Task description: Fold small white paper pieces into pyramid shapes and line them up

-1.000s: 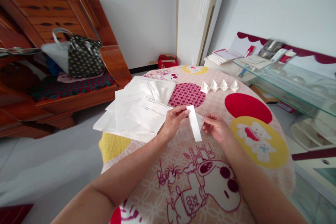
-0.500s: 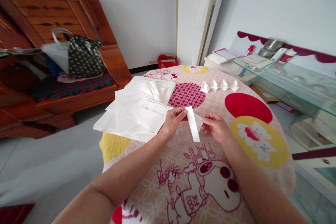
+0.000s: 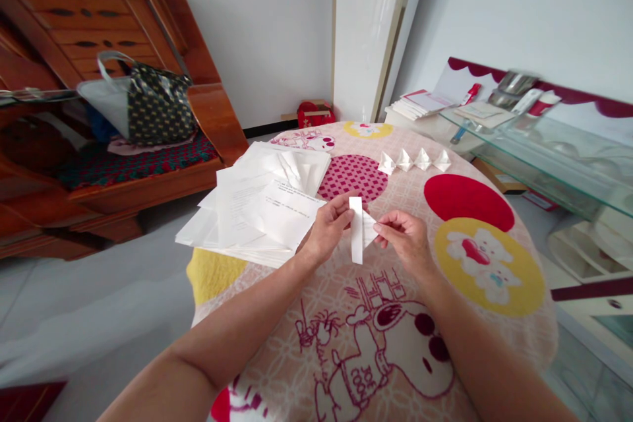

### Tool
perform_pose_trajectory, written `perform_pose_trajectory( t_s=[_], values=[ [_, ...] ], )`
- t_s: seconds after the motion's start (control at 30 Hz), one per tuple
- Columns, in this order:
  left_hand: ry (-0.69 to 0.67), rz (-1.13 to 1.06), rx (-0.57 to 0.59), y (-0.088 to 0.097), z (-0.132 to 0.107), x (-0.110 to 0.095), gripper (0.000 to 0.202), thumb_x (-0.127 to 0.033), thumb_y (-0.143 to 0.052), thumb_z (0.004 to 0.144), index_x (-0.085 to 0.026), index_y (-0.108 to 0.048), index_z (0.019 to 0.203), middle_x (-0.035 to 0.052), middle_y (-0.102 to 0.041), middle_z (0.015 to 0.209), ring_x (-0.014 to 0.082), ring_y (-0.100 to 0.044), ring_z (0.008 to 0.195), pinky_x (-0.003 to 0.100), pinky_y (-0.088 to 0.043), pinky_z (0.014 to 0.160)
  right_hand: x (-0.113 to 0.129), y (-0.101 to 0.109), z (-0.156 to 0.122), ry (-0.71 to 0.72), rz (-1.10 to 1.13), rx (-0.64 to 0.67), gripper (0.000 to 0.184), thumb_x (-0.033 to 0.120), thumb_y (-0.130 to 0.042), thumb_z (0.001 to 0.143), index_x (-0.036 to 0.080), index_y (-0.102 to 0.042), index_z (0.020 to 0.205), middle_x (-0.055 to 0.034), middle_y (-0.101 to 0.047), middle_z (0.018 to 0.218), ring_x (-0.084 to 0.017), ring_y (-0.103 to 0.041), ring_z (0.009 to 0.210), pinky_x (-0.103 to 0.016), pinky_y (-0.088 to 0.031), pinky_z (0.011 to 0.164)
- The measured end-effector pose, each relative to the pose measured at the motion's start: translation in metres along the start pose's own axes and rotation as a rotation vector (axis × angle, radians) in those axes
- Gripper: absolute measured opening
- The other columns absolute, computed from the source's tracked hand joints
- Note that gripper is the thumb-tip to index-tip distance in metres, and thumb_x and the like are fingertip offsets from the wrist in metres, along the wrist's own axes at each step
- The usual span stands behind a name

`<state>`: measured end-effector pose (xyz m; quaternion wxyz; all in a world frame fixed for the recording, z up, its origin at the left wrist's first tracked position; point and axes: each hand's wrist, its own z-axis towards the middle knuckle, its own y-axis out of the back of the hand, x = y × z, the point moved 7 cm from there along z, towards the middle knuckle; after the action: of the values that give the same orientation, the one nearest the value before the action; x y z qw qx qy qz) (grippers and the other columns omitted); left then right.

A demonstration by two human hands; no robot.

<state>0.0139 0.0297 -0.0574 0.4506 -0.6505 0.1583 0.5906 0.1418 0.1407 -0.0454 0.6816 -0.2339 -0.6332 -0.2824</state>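
A small folded paper (image 3: 357,237) is held above the round table, with a straight strip along its left side and a pointed part towards the right. My left hand (image 3: 330,227) is closed on the strip's left edge, thumb on top. The pointed end sits between the thumb and fingers of my right hand (image 3: 404,237). Left of my hands lies a stack of paper sheets (image 3: 242,211), some printed, with crumpled or folded pieces on top. Beyond my right hand, several small folded paper shapes (image 3: 404,160) stand in a row.
A patterned tablecloth (image 3: 316,316) covers the table. To the right is a glass shelf (image 3: 544,148) bearing a metal pot and papers. A wooden bench (image 3: 148,184) with a dotted bag (image 3: 158,105) stands at the left. A white cabinet-like unit (image 3: 363,39) rises behind.
The folded paper has turned, so its strip stands nearly upright and the pointed part shows more. My right hand has shifted slightly left; the sheets and standing shapes look unmoved.
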Motion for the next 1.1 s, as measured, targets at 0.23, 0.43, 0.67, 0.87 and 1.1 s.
perform_pose_trajectory(
  t_s=[0.23, 0.43, 0.67, 0.87, 1.1],
  values=[
    [-0.020, -0.036, 0.091, -0.010, -0.004, -0.001, 0.049, -0.031, -0.072, 0.089, -0.017, -0.064, 0.135, 0.0128, -0.077, 0.113, 0.0227, -0.073, 0.098, 0.028, -0.055, 0.076, -0.011, -0.014, -0.003, -0.026, -0.067, 0.145, 0.028, 0.044, -0.076, 0.082, 0.017, -0.074, 0.075, -0.0015, -0.067, 0.063, -0.013, -0.058, 0.054, -0.024, -0.047, 0.049],
    [0.003, -0.035, 0.132, -0.016, -0.006, -0.004, 0.034, -0.039, -0.074, 0.089, -0.018, -0.076, 0.116, 0.0099, -0.077, 0.110, 0.0188, -0.071, 0.089, 0.027, -0.054, 0.075, -0.023, -0.021, -0.006, -0.141, 0.164, 0.186, 0.031, 0.048, -0.079, 0.080, 0.017, -0.077, 0.074, -0.0031, -0.070, 0.066, -0.015, -0.062, 0.053, -0.025, -0.049, 0.045],
    [0.096, -0.124, 0.138, -0.015, -0.004, 0.000, 0.031, -0.042, -0.085, 0.079, -0.016, -0.082, 0.095, 0.0065, -0.078, 0.090, 0.0166, -0.069, 0.078, 0.028, -0.054, 0.077, -0.021, -0.022, -0.007, -0.214, 0.340, 0.194, 0.026, 0.044, -0.086, 0.072, 0.019, -0.080, 0.075, -0.0024, -0.071, 0.066, -0.013, -0.060, 0.051, -0.023, -0.049, 0.041],
    [0.139, -0.163, 0.153, -0.014, -0.003, 0.003, 0.029, -0.039, -0.088, 0.076, -0.015, -0.081, 0.089, 0.0054, -0.077, 0.084, 0.0141, -0.067, 0.072, 0.027, -0.055, 0.075, -0.024, -0.022, -0.006, -0.255, 0.381, 0.222, 0.027, 0.044, -0.087, 0.069, 0.019, -0.080, 0.074, -0.0030, -0.072, 0.066, -0.014, -0.060, 0.049, -0.023, -0.047, 0.039],
    [0.155, -0.189, 0.168, -0.014, -0.004, 0.005, 0.027, -0.035, -0.089, 0.075, -0.016, -0.082, 0.093, 0.0052, -0.077, 0.087, 0.0138, -0.067, 0.074, 0.027, -0.054, 0.076, -0.028, -0.024, -0.006, -0.289, 0.414, 0.262, 0.028, 0.044, -0.088, 0.068, 0.018, -0.078, 0.073, -0.0015, -0.069, 0.061, -0.014, -0.060, 0.048, -0.023, -0.047, 0.039]
  ],
)
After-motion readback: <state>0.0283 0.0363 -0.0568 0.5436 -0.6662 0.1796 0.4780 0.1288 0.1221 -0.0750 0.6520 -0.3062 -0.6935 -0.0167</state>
